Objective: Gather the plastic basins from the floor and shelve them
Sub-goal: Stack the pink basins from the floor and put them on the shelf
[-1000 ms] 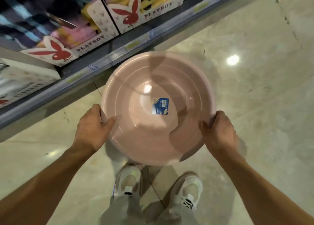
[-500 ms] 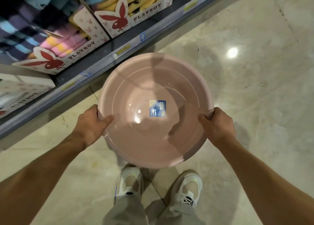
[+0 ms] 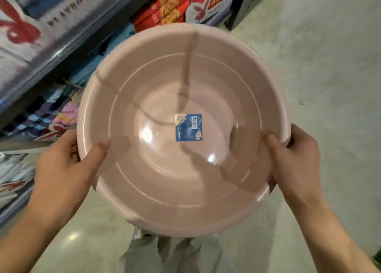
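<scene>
Pale marble floor (image 3: 319, 70) fills the frame from one o'clock round to five o'clock, glossy and streaked with lamp glare. Store shelving (image 3: 61, 46) runs along the nine-to-twelve side, its grey edge rail slanting up toward twelve, with boxed goods bearing a red rabbit mark and folded striped textiles (image 3: 41, 112) below; red and orange packs (image 3: 169, 6) sit at twelve o'clock. All of that is motion-blurred.

At centre, clear of the floor and level with the lower shelf, hangs the pink plastic basin (image 3: 185, 180), mouth up, empty, tipped slightly toward the wearer. It appears to be one basin, though a second rim edge at six o'clock hints at a nested one; I cannot tell. The left hand (image 3: 64, 169) takes the rim at eight o'clock, thumb hooked inside the wall, fingers hidden underneath. The right hand (image 3: 296, 165) mirrors it at four o'clock, thumb over the lip. Each grip is closed on the rim.

Thin moulded plastic like this should be light and somewhat flexible, with a smooth wall that could slide under a pinch; the rolled rim is the stiffest place to hold, and two opposite points keep it from twisting. A small blue label (image 3: 188, 127) sticks to the base at centre.
</scene>
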### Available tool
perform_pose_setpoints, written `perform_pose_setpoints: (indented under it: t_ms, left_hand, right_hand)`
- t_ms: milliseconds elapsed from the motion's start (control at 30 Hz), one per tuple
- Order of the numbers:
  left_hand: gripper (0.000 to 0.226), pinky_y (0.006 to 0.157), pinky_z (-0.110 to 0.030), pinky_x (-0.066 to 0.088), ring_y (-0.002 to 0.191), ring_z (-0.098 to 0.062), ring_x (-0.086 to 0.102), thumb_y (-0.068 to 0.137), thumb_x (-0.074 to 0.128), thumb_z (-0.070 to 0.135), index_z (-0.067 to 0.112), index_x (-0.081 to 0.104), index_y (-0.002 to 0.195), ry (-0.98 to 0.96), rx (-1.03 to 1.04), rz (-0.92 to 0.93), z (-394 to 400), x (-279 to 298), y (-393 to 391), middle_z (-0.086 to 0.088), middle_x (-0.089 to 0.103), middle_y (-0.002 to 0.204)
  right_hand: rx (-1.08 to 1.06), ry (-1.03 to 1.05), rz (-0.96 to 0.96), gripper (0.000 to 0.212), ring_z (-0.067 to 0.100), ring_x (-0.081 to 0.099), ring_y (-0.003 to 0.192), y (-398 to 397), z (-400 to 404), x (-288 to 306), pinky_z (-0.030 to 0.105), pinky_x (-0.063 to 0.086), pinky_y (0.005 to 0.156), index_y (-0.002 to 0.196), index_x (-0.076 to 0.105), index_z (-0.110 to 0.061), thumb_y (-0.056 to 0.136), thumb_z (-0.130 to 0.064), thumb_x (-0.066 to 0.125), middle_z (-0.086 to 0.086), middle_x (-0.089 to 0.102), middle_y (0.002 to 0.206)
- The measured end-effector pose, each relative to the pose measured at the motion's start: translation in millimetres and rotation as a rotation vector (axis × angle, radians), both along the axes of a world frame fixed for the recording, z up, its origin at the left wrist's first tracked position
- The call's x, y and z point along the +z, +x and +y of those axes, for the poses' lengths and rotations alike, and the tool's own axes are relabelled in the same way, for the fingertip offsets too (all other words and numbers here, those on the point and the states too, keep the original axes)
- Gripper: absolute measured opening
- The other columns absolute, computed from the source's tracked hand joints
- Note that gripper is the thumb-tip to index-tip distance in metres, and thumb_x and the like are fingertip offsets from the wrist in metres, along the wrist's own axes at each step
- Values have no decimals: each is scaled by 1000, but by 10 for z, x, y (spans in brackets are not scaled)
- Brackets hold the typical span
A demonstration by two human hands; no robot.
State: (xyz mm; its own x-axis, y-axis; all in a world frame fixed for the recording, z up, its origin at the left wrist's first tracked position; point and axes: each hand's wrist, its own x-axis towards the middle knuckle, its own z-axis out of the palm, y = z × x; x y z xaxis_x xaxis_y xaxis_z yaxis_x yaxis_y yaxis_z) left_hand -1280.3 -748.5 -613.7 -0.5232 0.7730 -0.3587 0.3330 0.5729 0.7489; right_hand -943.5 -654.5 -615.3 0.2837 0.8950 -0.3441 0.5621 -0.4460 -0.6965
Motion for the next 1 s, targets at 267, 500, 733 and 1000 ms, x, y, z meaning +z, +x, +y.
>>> perform_pose_setpoints:
  t_ms: [267,500,733,1000]
  left_hand:
    - [23,50,-34,50,56,-22,61,81,63,46,26,69,90,103,-133,71,320,1638,973,-4,69,68]
    - [17,54,-35,51,60,-19,66,87,65,36,21,71,87,172,-414,13,543,3488,1991,5,72,71]
    - [5,58,-40,57,66,-15,72,92,68,28,26,73,92,273,-682,-11,631,5001,3183,4,74,74]
    - [29,62,-41,52,67,-27,68,73,61,46,19,70,73,374,-899,-98,361,5777,4522,-2,71,64]
  right_hand:
    - [-293,93,7,10,34,67,69,937,-437,1656,48,57,59,80,68,-20,81,-30,67,5,69,70]
    - [-558,152,63,5,31,68,68,1865,-1039,3466,40,55,57,78,68,-20,82,-23,67,4,71,70]
    - [-762,225,42,12,15,63,57,2758,-1805,4784,24,41,43,73,65,-19,85,-20,64,-3,66,60]
    - [-927,326,4,8,21,66,69,3749,-2708,5668,28,46,57,82,69,-18,84,-24,65,0,70,73]
